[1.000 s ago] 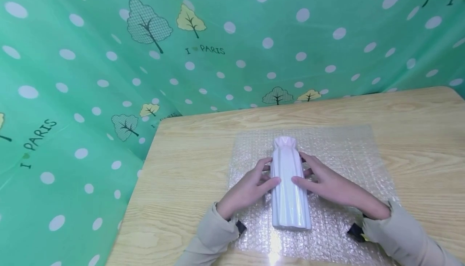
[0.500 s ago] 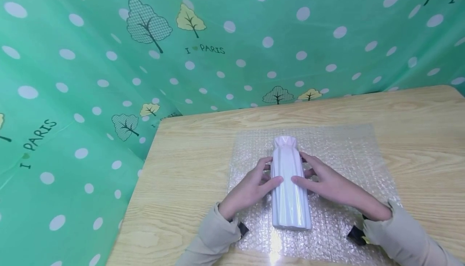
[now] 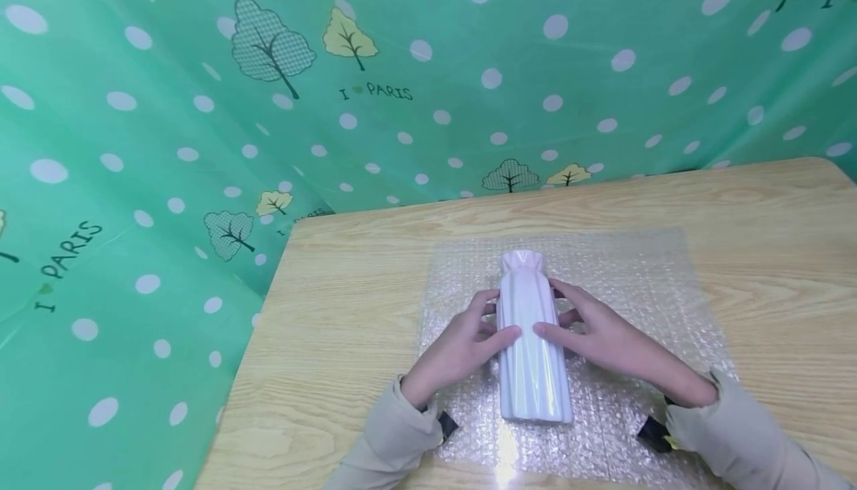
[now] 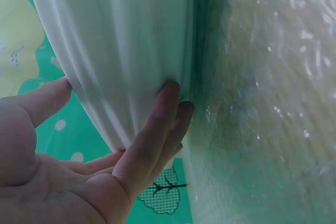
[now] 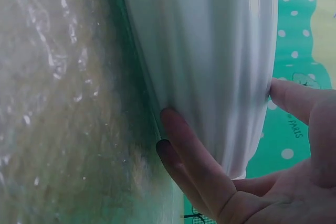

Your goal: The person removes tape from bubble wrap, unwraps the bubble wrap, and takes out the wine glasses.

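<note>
A glossy white fluted vase (image 3: 532,371) lies on its side on a sheet of bubble wrap (image 3: 629,274), its gathered neck pointing away from me. My left hand (image 3: 462,341) holds it from the left, thumb on the upper surface and fingertips against the lower flank, as the left wrist view also shows. From the right, my right hand (image 3: 602,330) grips the same body in a mirrored way. In the right wrist view its fingers (image 5: 197,161) press the vase's side close over the wrap. Both thumbs nearly meet on top of the vase.
The bubble wrap lies flat on a light wood-grain table (image 3: 321,371). Behind and to the left hangs a green dotted cloth (image 3: 402,51) with printed trees. Dark straps (image 3: 652,434) show at the sleeve cuffs.
</note>
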`<act>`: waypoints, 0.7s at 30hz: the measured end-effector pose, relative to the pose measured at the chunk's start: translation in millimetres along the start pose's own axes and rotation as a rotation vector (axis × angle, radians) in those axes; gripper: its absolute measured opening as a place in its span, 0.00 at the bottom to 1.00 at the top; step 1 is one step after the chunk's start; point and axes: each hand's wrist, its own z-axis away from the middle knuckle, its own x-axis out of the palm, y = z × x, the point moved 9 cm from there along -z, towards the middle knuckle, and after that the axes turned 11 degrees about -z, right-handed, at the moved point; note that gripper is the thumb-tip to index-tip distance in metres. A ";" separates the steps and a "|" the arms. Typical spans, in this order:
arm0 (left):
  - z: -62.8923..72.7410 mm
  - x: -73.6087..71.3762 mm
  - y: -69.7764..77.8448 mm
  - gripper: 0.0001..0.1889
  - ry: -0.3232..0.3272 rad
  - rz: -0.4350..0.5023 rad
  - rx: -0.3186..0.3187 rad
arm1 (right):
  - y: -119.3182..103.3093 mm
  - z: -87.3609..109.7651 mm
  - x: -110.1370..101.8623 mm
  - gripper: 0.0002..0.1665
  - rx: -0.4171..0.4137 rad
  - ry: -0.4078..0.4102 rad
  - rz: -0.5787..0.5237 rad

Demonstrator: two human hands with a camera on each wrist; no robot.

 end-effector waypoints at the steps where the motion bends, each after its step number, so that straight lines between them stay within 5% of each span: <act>1: 0.3 -0.3 0.7 0.38 0.000 0.000 -0.001 | -0.4 0.3 -0.3 0.53 -0.002 0.003 0.001; 21: 9.3 -11.3 18.2 0.45 0.072 0.041 -0.013 | -17.9 8.1 -4.6 0.54 -0.056 0.054 -0.012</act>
